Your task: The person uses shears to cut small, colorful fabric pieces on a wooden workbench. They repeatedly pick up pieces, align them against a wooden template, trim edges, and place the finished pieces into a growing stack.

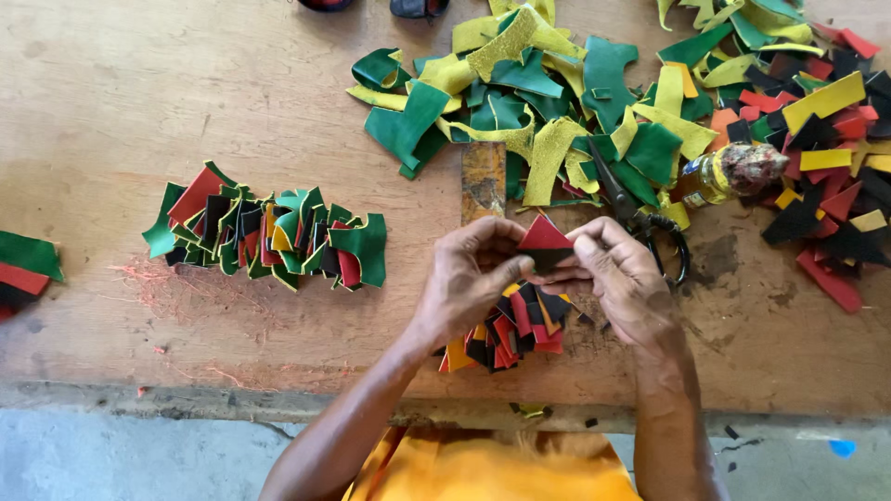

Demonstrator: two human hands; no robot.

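Observation:
My left hand (469, 274) and my right hand (622, 274) meet over the front of a wooden table (139, 102). Together they pinch a small red and black leather piece (545, 243) between fingertips. Just below the hands lies a small heap of red, black and yellow cut pieces (510, 336). Black-handled scissors (640, 218) lie right beside my right hand.
A row of layered green, red and black pieces (269, 239) lies to the left. A big pile of green and yellow scraps (538, 102) fills the back, red, black and yellow scraps (826, 148) the right. A glue-smeared bottle (729, 174) lies on its side.

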